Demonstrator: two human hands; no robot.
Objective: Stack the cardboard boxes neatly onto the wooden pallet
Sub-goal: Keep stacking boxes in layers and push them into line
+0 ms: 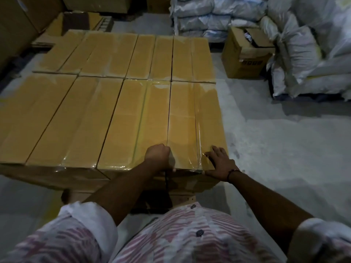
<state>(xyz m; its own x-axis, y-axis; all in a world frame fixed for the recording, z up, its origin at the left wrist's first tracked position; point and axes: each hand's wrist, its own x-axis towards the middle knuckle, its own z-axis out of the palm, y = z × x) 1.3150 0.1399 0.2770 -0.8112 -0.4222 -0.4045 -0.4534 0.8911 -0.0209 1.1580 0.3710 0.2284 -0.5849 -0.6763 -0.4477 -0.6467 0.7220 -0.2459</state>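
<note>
Your stack of cardboard boxes (114, 103) fills the middle and left of the view, long flat cartons laid side by side in two rows, their tops smooth and yellow-brown with shiny clear tape along the seams. Under the near edge, at 6 o'clock, a pale piece of the wooden pallet (182, 198) shows.

Your left hand (157, 154) is closed into a fist on the near end of the seam between two boxes; what it grips I cannot tell. Your right hand (221, 161) lies flat with fingers spread on the near corner of the rightmost box (195, 118), not closed around anything.

At 2 o'clock an open brown carton (245, 54) stands on the grey, dusty concrete floor (275, 149), apart from the stack. Behind it, from 1 to 3 o'clock, white woven sacks (303, 50) are piled, soft and wrinkled. At 11 o'clock big plain cartons (22, 21) stand close to the far left of the stack.
</note>
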